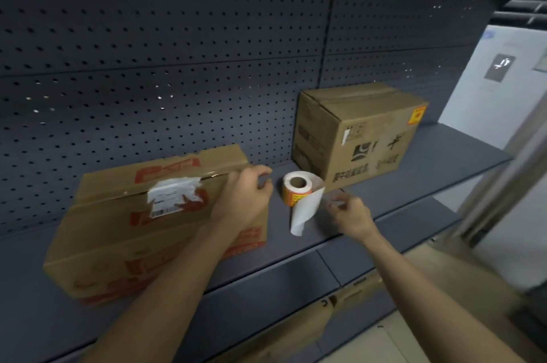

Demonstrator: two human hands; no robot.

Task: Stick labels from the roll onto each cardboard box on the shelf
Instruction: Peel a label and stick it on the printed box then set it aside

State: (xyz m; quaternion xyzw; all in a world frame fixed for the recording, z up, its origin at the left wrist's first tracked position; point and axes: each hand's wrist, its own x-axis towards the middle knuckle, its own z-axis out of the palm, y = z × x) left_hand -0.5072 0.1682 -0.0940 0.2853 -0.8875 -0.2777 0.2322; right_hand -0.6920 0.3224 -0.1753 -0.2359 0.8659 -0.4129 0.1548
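Observation:
A label roll (297, 188) with yellow-red labels stands on the grey shelf (296, 262) between two cardboard boxes. A white backing strip (305, 213) hangs loose from it toward the front. My right hand (350, 216) is just right of the strip, fingertips pinching a small pale label piece (333, 200), blurred. My left hand (245, 197) lies against the right end of the left box (118, 232), fingers loosely curled near its top edge, nothing visibly held. The right box (352, 132) carries a yellow-red label (417, 115) at its upper right corner.
A torn white shipping sticker (173, 195) sits on the left box's top. A dark pegboard wall (162, 52) backs the shelf. More cardboard (358, 288) shows on the level below. A white panel (497, 81) stands at the shelf's right end.

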